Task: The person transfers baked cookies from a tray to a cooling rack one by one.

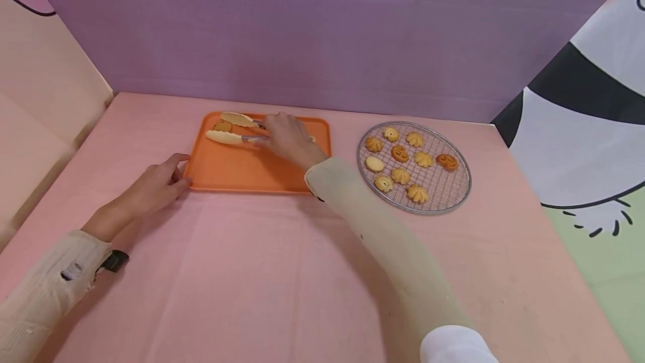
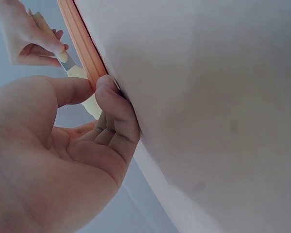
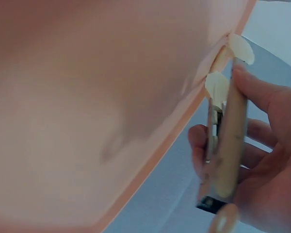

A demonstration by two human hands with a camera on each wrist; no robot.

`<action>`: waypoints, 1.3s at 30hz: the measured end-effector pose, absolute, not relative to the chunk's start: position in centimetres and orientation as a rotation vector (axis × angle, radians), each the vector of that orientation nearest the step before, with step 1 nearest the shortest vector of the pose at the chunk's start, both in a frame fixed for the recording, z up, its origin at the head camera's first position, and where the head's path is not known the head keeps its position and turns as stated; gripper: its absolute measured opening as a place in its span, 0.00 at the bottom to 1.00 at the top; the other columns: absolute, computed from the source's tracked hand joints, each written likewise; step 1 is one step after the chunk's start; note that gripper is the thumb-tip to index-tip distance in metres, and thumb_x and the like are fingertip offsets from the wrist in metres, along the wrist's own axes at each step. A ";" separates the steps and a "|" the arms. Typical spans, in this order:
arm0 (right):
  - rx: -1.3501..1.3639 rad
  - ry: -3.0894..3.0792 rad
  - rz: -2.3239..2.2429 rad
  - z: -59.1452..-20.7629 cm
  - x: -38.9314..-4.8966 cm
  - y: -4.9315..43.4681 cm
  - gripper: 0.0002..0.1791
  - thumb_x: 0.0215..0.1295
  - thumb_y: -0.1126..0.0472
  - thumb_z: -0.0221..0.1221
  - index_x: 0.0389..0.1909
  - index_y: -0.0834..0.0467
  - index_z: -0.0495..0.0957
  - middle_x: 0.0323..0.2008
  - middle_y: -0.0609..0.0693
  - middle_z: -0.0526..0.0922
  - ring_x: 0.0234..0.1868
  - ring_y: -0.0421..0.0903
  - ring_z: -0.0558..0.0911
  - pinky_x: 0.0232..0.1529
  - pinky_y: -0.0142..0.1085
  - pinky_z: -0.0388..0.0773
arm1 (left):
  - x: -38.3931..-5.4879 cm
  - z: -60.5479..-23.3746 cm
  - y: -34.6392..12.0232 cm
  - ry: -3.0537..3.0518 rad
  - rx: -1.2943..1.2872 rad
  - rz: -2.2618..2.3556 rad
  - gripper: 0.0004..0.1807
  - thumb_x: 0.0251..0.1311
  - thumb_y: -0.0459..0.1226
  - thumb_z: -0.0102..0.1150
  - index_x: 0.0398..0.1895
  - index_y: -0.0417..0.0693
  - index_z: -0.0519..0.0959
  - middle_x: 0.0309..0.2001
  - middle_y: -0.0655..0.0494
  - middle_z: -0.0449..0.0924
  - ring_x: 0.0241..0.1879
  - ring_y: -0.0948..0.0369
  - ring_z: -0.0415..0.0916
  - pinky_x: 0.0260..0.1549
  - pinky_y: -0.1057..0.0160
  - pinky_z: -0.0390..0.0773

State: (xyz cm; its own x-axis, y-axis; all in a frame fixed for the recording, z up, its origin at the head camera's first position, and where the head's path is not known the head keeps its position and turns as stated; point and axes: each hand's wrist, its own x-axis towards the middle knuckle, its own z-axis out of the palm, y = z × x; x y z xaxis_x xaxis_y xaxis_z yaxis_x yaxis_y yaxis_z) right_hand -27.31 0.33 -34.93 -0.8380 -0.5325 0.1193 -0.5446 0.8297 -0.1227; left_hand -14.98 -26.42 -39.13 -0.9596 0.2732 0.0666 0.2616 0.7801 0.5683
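Observation:
My right hand (image 1: 289, 138) grips a pair of tongs (image 3: 230, 141) with cream scalloped tips, over the orange tray (image 1: 237, 175). The tips stand apart on either side of a golden cookie (image 1: 223, 126) in the tray's far left corner; whether they touch it I cannot tell. Another cookie (image 1: 312, 139) peeks out beyond my right wrist, mostly hidden, and the right wrist view shows a ring-like cookie (image 3: 224, 219) by the tongs' handle end. At the tray's left side, my left hand (image 1: 158, 186) pinches the rim between thumb (image 2: 75, 91) and fingers.
Right of the tray lies a round wire rack (image 1: 453, 192) bearing several cookies: flower-shaped ones (image 1: 417, 193), pretzel-like ones (image 1: 447, 162) and a plain oval one (image 1: 374, 163). A pink cloth (image 1: 242, 284) covers the table. A purple backdrop (image 1: 322, 43) rises behind.

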 end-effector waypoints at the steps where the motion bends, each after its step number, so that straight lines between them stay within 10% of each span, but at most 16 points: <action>1: 0.864 -2.931 0.263 -34.9 -27.3 0.4 0.20 0.63 0.41 0.65 0.37 0.55 0.81 0.24 0.46 0.72 0.25 0.43 0.70 0.25 0.34 0.66 | -15.0 -39.1 -26.4 2.944 0.443 0.939 0.27 0.69 0.33 0.55 0.67 0.29 0.62 0.30 0.50 0.78 0.26 0.60 0.74 0.28 0.66 0.73; 39: 0.916 -2.799 0.429 -32.4 -25.1 7.6 0.25 0.64 0.53 0.67 0.59 0.58 0.80 0.49 0.54 0.86 0.31 0.44 0.83 0.42 0.39 0.80 | -14.9 -39.5 -26.5 2.982 0.508 0.976 0.26 0.68 0.31 0.56 0.64 0.28 0.62 0.27 0.52 0.77 0.23 0.64 0.72 0.26 0.68 0.72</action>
State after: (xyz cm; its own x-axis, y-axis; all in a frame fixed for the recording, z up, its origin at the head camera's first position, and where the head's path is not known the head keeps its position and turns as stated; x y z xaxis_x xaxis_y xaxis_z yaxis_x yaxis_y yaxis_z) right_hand -25.15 7.64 -32.43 -0.7982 -0.5512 0.2428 -0.5986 0.7706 -0.2187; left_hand -14.90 -26.50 -39.51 -0.9483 0.2884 0.1325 0.3109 0.7604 0.5702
